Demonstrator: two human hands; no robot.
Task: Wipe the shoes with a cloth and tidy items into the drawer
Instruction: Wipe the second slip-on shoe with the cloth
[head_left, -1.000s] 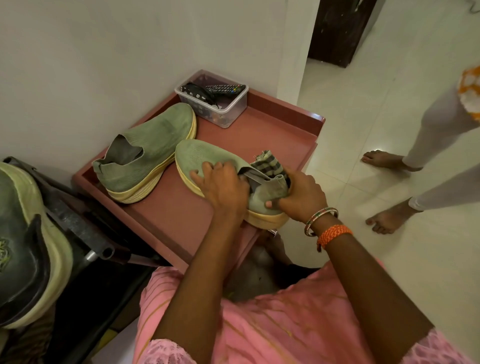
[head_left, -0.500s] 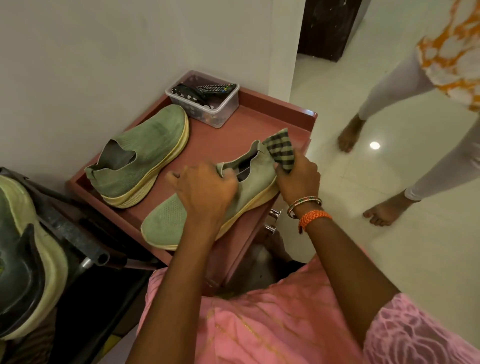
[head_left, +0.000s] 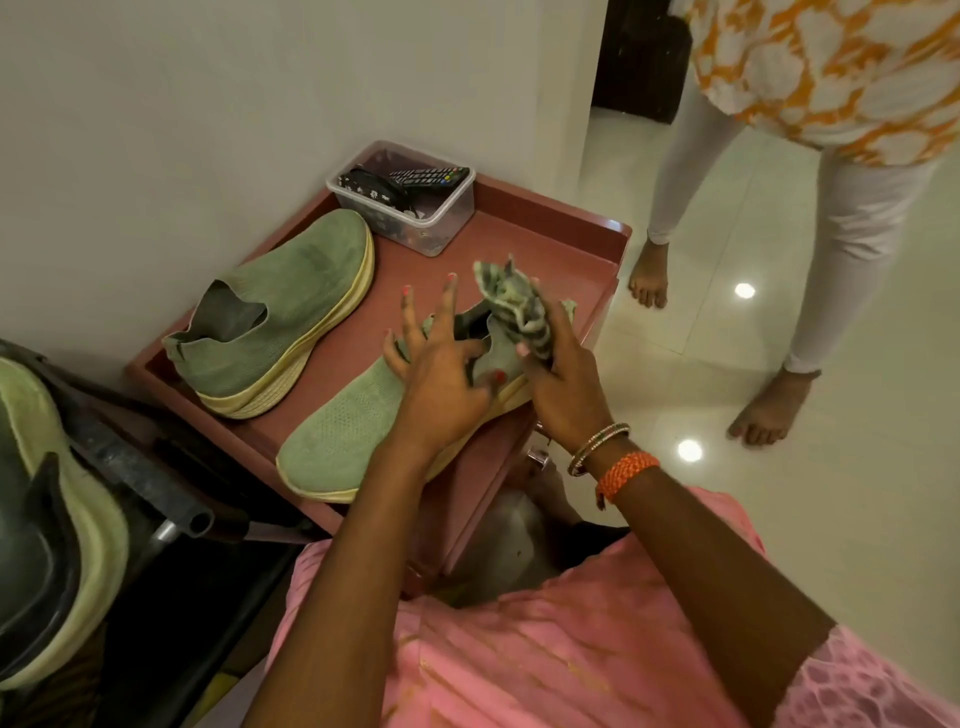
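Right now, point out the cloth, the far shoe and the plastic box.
cloth (head_left: 511, 306), head view, bunched striped middle
far shoe (head_left: 306, 280), head view, knit top
plastic box (head_left: 452, 208), head view, right wall

There are two green shoes on the tabletop (head_left: 519, 228): one shoe (head_left: 291, 306) by the wall and a second shoe (head_left: 353, 431) at the front edge. There is one striped cloth (head_left: 514, 306). One clear box (head_left: 415, 197) stands at the back, and inside it I count two remotes (head_left: 428, 175). Two hands are in view, the left (head_left: 441, 374) and the right (head_left: 561, 384). A second person (head_left: 810, 130) stands on the floor, with two bare feet.
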